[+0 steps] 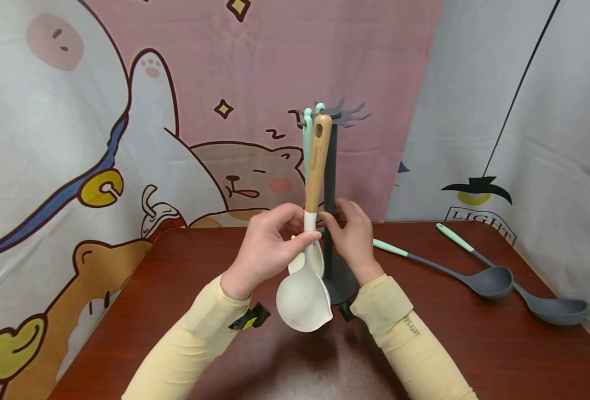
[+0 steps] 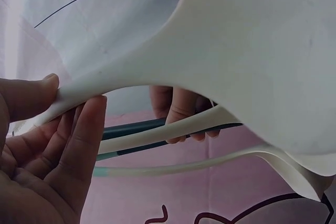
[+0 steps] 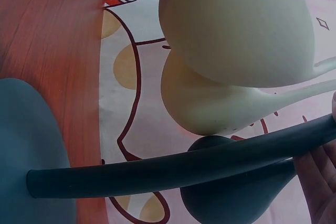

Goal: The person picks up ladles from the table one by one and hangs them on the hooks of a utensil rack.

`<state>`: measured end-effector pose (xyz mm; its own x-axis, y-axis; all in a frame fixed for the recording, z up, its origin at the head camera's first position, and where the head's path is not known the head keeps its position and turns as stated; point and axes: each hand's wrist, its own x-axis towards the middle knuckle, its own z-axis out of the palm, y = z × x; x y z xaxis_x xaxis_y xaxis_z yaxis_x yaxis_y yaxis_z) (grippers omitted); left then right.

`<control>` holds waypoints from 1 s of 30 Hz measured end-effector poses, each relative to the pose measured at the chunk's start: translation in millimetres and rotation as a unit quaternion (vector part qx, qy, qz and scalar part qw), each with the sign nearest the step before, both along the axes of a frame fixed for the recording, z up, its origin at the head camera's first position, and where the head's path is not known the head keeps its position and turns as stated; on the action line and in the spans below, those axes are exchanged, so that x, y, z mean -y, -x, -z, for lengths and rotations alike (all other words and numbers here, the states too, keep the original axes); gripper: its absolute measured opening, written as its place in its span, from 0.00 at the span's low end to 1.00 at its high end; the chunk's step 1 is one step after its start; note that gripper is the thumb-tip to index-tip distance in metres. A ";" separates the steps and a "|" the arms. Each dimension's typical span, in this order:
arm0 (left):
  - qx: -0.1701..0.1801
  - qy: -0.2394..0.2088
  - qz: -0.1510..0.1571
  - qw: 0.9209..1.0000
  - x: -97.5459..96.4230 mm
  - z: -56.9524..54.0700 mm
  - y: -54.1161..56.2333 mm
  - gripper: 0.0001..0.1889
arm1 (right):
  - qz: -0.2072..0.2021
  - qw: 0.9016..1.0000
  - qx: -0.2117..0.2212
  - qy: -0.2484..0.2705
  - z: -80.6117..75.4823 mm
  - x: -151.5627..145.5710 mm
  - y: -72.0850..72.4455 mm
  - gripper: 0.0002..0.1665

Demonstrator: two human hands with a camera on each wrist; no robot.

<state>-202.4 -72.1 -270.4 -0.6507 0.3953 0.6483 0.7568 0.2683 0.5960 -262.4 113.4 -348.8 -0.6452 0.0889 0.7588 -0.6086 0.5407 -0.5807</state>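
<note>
Between the thumb and fingers of my left hand (image 1: 270, 244) is the neck of a white ladle (image 1: 302, 300) with a wooden handle. Its bowl hangs downward in front of a dark grey utensil stand (image 1: 330, 161), and the handle's top overlaps the stand's hooks. My right hand (image 1: 353, 236) grips the stand's pole about halfway up. On the stand hang mint-handled utensils (image 1: 308, 139). In the right wrist view one has a smaller cream head (image 3: 210, 98) and another a dark grey head (image 3: 236, 192), partly hidden by the pole.
Two dark grey ladles with mint handles lie on the brown table (image 1: 215, 333) to the right: a nearer ladle (image 1: 492, 282) and a farther ladle (image 1: 557, 310). The stand's round base (image 1: 342, 286) rests on the table. A cartoon-print cloth (image 1: 255, 83) hangs behind.
</note>
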 end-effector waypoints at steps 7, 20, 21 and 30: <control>-0.006 0.009 -0.008 1.000 -4.1 0.2 1.0 0.10 | 0.004 1.000 0.007 -0.010 -0.3 -0.8 0.1 0.12; -0.003 0.019 -0.024 1.000 -9.2 2.8 6.0 0.10 | 0.016 1.000 0.009 -0.019 -1.5 -0.7 -1.2 0.15; -0.001 0.020 -0.027 0.999 -9.3 3.2 6.6 0.10 | 0.016 1.000 0.010 -0.019 -1.4 -0.7 -1.1 0.15; 0.012 0.026 -0.037 0.999 -8.1 5.5 10.1 0.10 | 0.007 1.000 0.021 -0.009 -0.5 0.8 0.0 0.17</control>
<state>-212.6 -64.0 -275.9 -0.6938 0.3787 0.6126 0.7201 0.3531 0.5973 -262.4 112.6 -348.3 -0.6757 0.0852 0.7323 -0.5753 0.5601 -0.5961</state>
